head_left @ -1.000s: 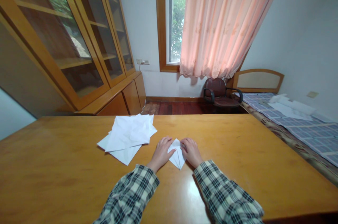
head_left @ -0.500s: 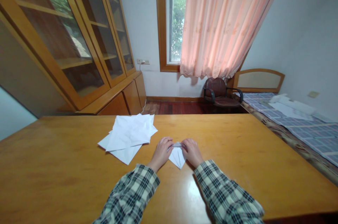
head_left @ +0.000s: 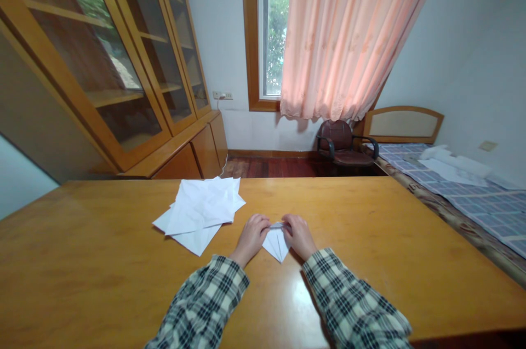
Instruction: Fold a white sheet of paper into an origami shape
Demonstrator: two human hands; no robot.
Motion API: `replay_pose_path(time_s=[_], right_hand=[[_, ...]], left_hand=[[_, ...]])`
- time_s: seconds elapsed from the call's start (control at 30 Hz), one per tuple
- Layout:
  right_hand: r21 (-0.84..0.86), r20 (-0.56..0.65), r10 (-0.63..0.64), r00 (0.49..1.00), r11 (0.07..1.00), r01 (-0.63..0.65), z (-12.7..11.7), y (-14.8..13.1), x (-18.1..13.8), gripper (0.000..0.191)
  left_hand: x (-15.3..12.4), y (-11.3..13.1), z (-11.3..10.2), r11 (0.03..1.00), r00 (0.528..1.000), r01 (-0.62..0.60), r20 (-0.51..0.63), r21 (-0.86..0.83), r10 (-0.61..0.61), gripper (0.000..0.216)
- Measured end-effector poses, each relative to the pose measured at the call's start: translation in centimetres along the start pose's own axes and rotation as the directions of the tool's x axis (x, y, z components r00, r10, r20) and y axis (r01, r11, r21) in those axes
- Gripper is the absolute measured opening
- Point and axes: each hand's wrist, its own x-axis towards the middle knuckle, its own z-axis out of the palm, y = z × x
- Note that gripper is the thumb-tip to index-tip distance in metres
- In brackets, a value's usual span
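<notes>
My left fingers [head_left: 258,219] and right fingers [head_left: 289,221] pinch the folded paper [head_left: 276,242] close-gripped, toward far edge of counter [head_left: 353,223]; best crease evenly outward.

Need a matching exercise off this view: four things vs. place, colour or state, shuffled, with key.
Things:
1. folded paper
2. loose sheets
3. curtain
4. chair

Descriptions:
A. reddish brown
B. overlapping in a pile, left of both hands
C. touched by the left hand and the right hand
D. pink, hanging in folds

Pairs: 1-C, 2-B, 3-D, 4-A
</notes>
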Motion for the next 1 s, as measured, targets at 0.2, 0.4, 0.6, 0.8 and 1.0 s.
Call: replay_pose_path(time_s=[0.2,0.4,0.6,0.8,1.0], right_hand=[[-0.063,0.071,-0.022,0.997,0.998,0.027,-0.2,0.0,0.0,0.021],[-0.074,0.093,-0.034,0.995,0.996,0.041,-0.9,-0.5,0.0,0.021],[-0.111,0.112,-0.069,0.991,0.991,0.081,-1.3,-0.7,-0.2,0.022],[-0.157,0.141,-0.095,0.985,0.981,0.117,-1.6,-0.9,-0.3,0.021],[-0.223,0.187,-0.126,0.974,0.960,0.167,-1.8,-1.4,-0.5,0.022]], left_hand=[[0.0,-0.4,0.1,0.999,1.000,0.010,0.002,-0.049,-0.010,0.021],[-0.2,-0.4,-0.1,0.997,0.999,0.011,0.037,-0.082,-0.007,0.025],[-0.3,-0.3,-0.1,0.999,0.998,-0.031,0.063,-0.016,0.032,0.027],[-0.2,-0.2,-0.2,0.999,0.996,-0.048,0.076,0.004,0.047,0.023],[-0.3,0.0,-0.4,0.998,0.996,-0.051,0.078,0.028,0.049,0.023]])
